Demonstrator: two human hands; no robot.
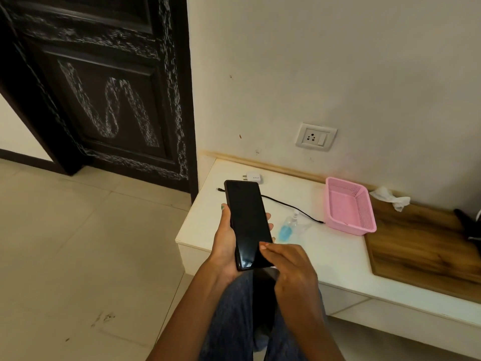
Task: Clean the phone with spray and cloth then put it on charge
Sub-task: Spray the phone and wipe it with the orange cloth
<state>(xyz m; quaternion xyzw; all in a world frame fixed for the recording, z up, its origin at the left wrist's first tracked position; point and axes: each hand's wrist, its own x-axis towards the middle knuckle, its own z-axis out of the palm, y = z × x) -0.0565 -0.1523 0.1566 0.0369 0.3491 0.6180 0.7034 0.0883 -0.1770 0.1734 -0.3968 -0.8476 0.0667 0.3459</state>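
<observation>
1. Head view: the left hand (227,239) is wrapped around one black phone (248,224), thumb on its left edge and fingertips showing past its right edge.
2. Its dark screen faces up; its long axis runs away from the person, with the far end leaning slightly left, over the front left corner of the desk (322,252).
3. One right hand (290,265) covers the phone's near right corner with curled fingers; whether it clamps the phone, I cannot tell.
4. Just right of the phone, one clear spray bottle (288,227) with blue liquid lies on the desk.
5. One black cable (291,205) runs across the desk behind the phone, and one white charger plug (253,176) lies beyond it.
6. One pink basket (348,205) sits farther right, one crumpled white cloth (390,198) lies past it, and one wall socket (315,137) is above.
</observation>
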